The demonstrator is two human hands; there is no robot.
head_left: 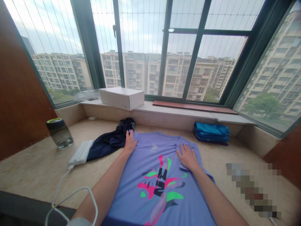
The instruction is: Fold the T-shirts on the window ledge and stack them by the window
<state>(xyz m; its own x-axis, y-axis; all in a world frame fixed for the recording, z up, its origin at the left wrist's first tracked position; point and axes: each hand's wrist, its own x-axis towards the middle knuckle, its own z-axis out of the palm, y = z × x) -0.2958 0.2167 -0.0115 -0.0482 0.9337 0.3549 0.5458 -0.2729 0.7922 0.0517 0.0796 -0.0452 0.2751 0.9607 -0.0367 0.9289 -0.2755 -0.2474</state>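
A purple T-shirt lies spread front up on the counter, with a pink, green and black print. My left hand rests at its left shoulder edge, fingers stretched forward and thumb apart; a bit of purple cloth shows by the fingertips. My right hand lies flat with spread fingers on the right sleeve, which is folded inward over the chest. Dark navy clothing lies crumpled just left of my left hand. A folded blue garment stack sits beyond the shirt's right shoulder.
At the left stand a water bottle and a white power bank, whose white cable loops over my left forearm. A white box and a reddish board lie on the window ledge. A blurred-out object lies at right.
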